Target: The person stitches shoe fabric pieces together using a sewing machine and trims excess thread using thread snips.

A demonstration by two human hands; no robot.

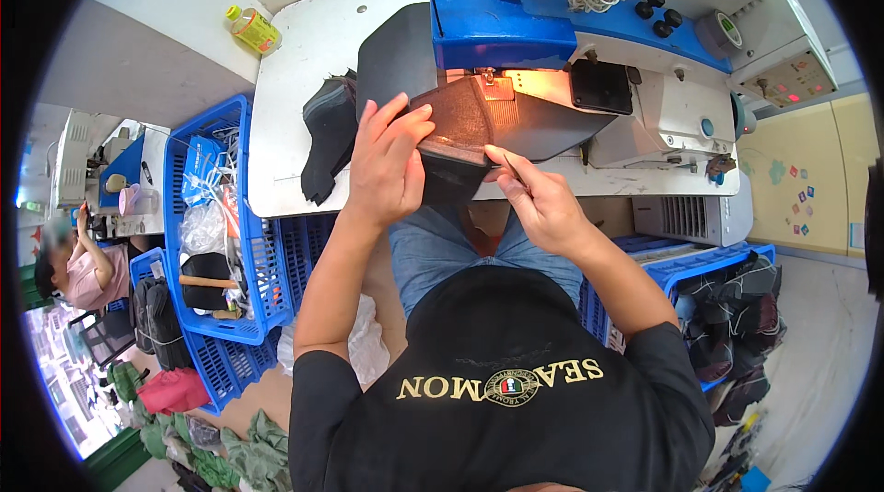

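Note:
A brown textured piece with black material along its near side (pixel 456 119) lies under the lit needle area of a blue and white sewing machine (pixel 502 41). My left hand (pixel 387 161) is at its left edge, fingers bent over the top and thumb on the near side. My right hand (pixel 543 202) pinches the near right corner of the piece between thumb and forefinger. A thin dark tool (pixel 517 172) shows along the right hand's fingers; its kind is hard to make out. Black cut pieces (pixel 330 133) lie stacked on the white table (pixel 290 170), left of my left hand.
A yellow-capped bottle (pixel 253 30) lies at the table's far left. Blue crates (pixel 244 216) with bags and a wooden-handled tool flank my left side. Bundled dark pieces (pixel 732 317) fill a crate at right. A black phone-like object (pixel 601 87) rests on the machine. Another person (pixel 87 262) sits far left.

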